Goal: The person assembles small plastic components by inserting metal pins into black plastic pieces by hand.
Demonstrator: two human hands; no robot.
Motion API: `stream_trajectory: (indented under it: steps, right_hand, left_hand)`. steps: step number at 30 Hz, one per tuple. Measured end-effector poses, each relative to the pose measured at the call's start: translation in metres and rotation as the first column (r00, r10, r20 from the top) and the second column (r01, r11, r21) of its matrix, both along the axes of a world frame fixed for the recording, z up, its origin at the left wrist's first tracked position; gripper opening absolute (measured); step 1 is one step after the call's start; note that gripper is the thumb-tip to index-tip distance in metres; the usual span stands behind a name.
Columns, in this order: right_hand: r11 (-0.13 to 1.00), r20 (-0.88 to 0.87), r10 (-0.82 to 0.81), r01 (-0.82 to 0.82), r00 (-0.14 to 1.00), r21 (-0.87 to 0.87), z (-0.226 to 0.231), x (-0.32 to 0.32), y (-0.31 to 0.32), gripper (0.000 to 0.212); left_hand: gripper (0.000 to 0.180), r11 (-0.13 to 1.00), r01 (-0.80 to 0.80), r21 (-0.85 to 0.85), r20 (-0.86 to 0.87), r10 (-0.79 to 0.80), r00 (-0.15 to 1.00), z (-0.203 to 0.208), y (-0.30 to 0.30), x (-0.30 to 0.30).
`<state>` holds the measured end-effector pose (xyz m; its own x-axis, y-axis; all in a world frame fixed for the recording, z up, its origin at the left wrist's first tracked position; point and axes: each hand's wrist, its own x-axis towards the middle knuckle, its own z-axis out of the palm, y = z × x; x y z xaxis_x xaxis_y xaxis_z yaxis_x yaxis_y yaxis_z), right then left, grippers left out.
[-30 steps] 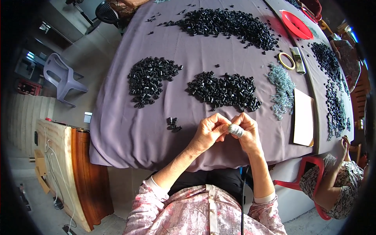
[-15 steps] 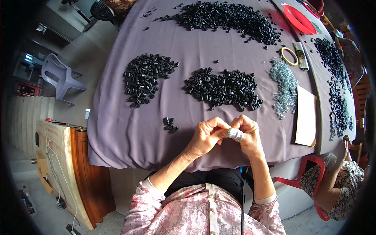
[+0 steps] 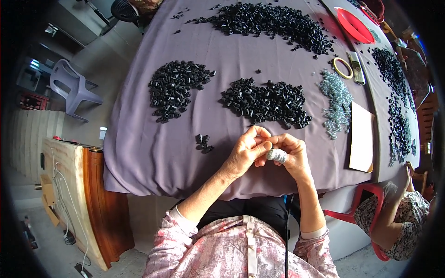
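Observation:
My left hand (image 3: 246, 150) and my right hand (image 3: 289, 153) meet over the near edge of a table with a purple cloth (image 3: 153, 153). Their fingertips pinch a small part together; it is too hidden to make out. A taped or bandaged fingertip (image 3: 277, 155) shows on my right hand. A few small black parts (image 3: 203, 142) lie just left of my left hand. Beyond my hands lies a heap of black parts (image 3: 266, 102), with another heap (image 3: 176, 88) further left.
A pile of silvery metal pieces (image 3: 337, 102) and a tan card (image 3: 361, 136) lie to the right. At the far side are a long black heap (image 3: 269, 23), a red dish (image 3: 351, 25) and a tape ring (image 3: 343, 68). Another person (image 3: 394, 217) sits at right. A grey chair (image 3: 69, 88) stands at left.
My hands stay together at the table edge; the fingers shift slightly on the small part. The view has tilted a little.

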<state>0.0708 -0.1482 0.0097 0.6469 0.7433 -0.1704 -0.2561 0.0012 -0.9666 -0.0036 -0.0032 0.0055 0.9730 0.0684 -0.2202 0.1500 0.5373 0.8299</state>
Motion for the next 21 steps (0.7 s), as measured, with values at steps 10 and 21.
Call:
stream_trajectory:
  steps: [10,21]
  right_hand:
    - [0.995,0.272,-0.095,0.082,0.958,0.056,-0.005,-0.008,0.001,0.023]
    - [0.985,0.114,0.012,-0.031,0.993,0.169,0.015,-0.013,-0.006,0.025]
  left_hand:
    - [0.023,0.999,0.037,0.023,0.060,-0.039,0.997,0.001,-0.002,0.000]
    - [0.011,0.998,0.012,-0.067,0.043,-0.009,0.999,0.000,0.000,0.001]
